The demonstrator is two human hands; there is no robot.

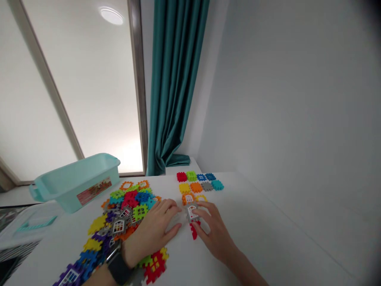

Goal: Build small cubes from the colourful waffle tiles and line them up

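My right hand (212, 228) has its thumb and fingertips around a grey interlocking window tile (191, 213), low over the white table. An orange window tile (188, 198) lies just beyond it, and a red piece (195, 230) pokes out below, partly hidden by my thumb. My left hand (157, 224), with a dark watch on the wrist, is empty, its fingers and thumb apart. It hovers at the right side of a heap of colourful interlocking tiles (129, 200) and covers part of them.
Behind my right hand, tiles lie in short rows, among them a yellow tile (184, 188) and a teal tile (217, 185). At the back left stands a mint plastic bin (89, 180), beside a clear lid (35, 222). A grey wall (291, 131) rises on the right.
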